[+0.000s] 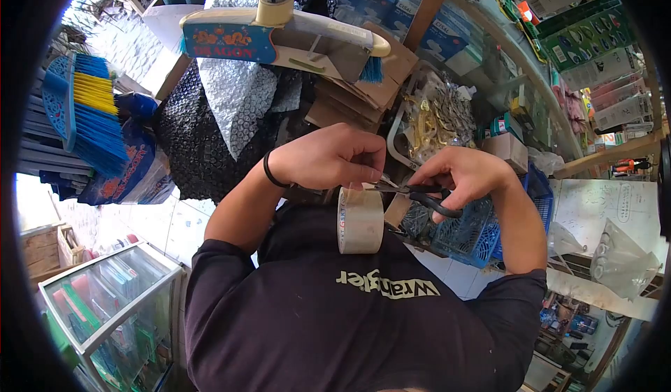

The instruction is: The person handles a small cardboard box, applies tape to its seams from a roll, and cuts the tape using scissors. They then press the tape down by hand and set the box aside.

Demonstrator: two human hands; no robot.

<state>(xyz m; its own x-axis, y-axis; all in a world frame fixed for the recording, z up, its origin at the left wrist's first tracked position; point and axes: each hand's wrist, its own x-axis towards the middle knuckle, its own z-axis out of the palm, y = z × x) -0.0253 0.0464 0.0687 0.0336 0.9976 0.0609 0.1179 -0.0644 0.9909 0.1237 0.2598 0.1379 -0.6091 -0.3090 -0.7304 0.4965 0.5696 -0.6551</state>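
Pinching the loose end of a clear packing tape roll, left hand curled tight, fingertips closed on the strip just above the roll, so that the roll hangs from them on edge in front of the chest. Black band around that wrist.

Gripping black-handled scissors, right hand with thumb and fingers hooked through the loops, closed firmly around them. Blades pointing toward the left hand, tips meeting the stretched tape right beside the left fingertips; too small and too hidden to tell how far apart the blades stand.

Both hands near together, held in the air above a dark shirt with pale lettering, resting on no surface.

Just behind the right hand, a blue plastic basket with a mesh wall. Beyond the hands, bags of brass-coloured fittings, a stack of flat brown cardboard and crumpled bubble wrap over a dark bundle. Above all that, a broom head with a blue label, lying crosswise. Off toward the left edge of the view, a blue and yellow brush, and lower down in the left corner a glass display case with packets inside. Along the right side, shelves crowded with packaged goods.
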